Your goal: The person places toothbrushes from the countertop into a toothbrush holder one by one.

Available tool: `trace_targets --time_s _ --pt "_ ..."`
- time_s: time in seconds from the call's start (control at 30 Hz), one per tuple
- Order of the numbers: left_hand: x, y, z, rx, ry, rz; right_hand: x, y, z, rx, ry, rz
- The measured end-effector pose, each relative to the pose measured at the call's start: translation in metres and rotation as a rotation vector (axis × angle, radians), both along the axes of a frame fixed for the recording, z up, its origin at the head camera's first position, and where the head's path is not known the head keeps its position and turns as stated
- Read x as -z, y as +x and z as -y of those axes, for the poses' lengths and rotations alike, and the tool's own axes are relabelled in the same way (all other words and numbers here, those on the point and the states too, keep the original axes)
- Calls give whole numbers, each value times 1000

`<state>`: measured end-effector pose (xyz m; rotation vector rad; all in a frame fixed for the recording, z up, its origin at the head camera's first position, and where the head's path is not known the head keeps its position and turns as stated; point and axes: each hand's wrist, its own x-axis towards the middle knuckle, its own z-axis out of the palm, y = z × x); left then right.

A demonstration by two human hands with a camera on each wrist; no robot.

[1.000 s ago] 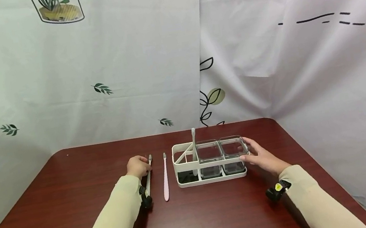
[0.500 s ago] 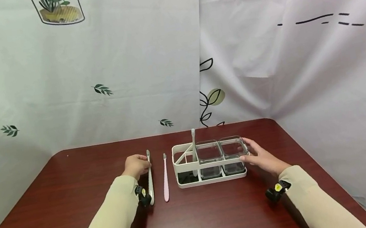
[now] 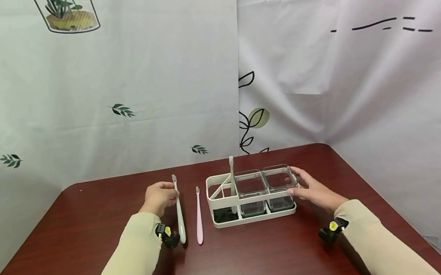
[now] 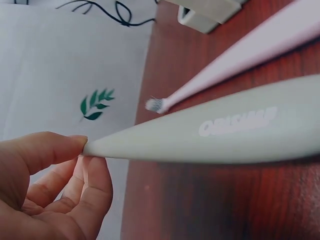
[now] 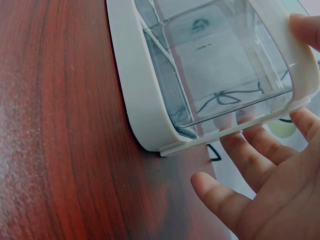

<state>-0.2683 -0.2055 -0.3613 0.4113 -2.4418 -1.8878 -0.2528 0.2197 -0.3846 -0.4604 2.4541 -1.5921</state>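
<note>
My left hand [image 3: 158,198] pinches a pale green toothbrush [image 3: 180,222] at its thin neck, between thumb and fingertips. Its thick handle [image 4: 235,130] points back toward me, bristle head away. Right of it lies a pink toothbrush [image 3: 199,221] on the table. A white toothbrush holder [image 3: 251,199] stands in the middle with two clear cups [image 3: 251,183] in its right part. One light toothbrush [image 3: 231,170] stands upright in a slot left of the cups. My right hand [image 3: 316,192] grips the holder's right end, thumb on the front rail [image 5: 285,45], fingers along the end.
The dark red wooden table [image 3: 265,264] reaches back to a pale cloth backdrop [image 3: 171,68] printed with leaves. More cloth hangs along the right side. The holder's base [image 5: 135,85] rests on the table. Black cameras are strapped to both wrists.
My left hand has drawn the pale green toothbrush slightly left and away from me, and its handle now shows clear of the sleeve. The right hand and the holder stay put.
</note>
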Motion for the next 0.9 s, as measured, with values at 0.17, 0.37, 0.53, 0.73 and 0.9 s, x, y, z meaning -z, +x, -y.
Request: trace_targets --time_s 0.17,0.37,0.53,0.73,0.9 --pt "-6 1 1 -3 16 2 0 0 0 -2 -8 -8" --pt "-12 6 0 -1 24 19 1 0 0 -1 -3 -10" --pt "-20 11 -6 8 98 -34 1 0 0 3 4 -10" --pt "-30 17 -17 36 251 -106 1 1 1 5 -2 -9" --pt "-35 22 -23 52 329 -131 2 0 1 2 -7 -1"
